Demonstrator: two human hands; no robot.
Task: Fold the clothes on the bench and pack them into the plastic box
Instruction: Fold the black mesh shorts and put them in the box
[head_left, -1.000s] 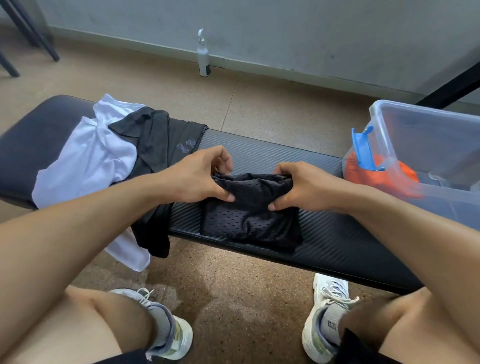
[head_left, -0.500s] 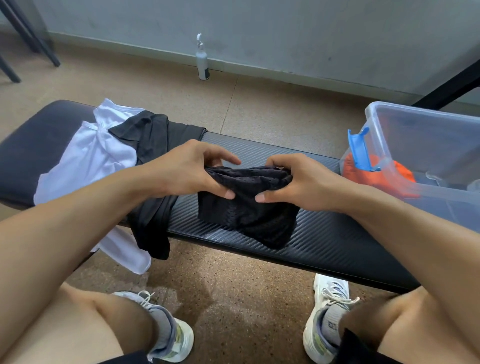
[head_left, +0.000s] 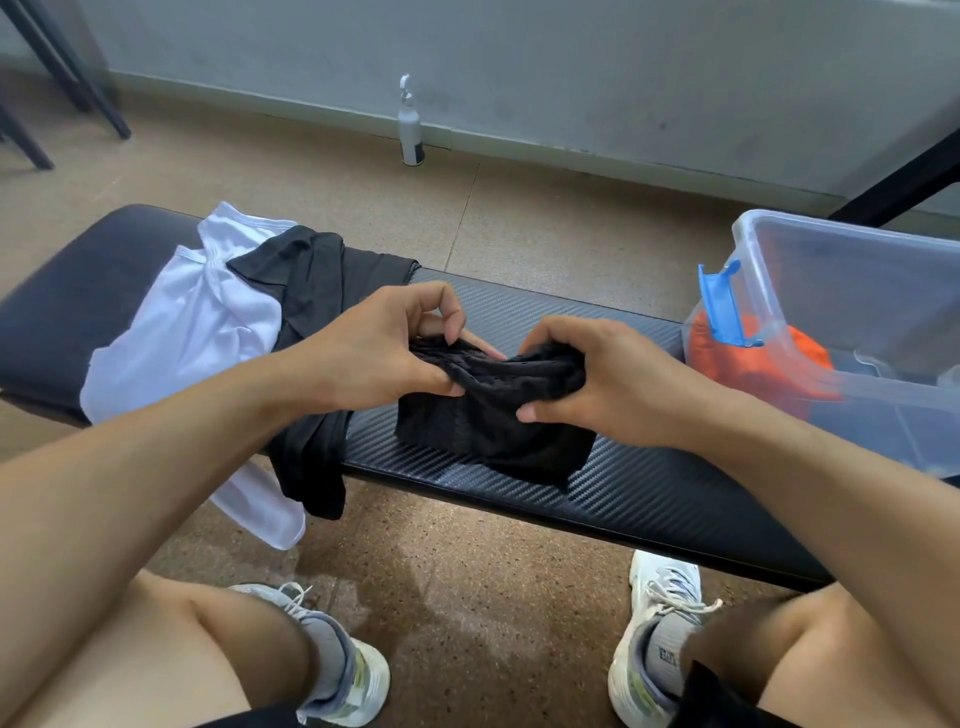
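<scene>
Mesh garment (head_left: 488, 421) between both hands' grip.

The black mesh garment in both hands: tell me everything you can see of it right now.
The black mesh garment is a dark, perforated sports fabric, folded into a compact bundle. Its upper edge is bunched and lifted, pinched by the left hand on one end and gripped by the right hand on the other. The lower part hangs down and lies on the black textured bench, near its middle, between the unfolded pile and the plastic box. What kind of garment it is cannot be told.
</scene>
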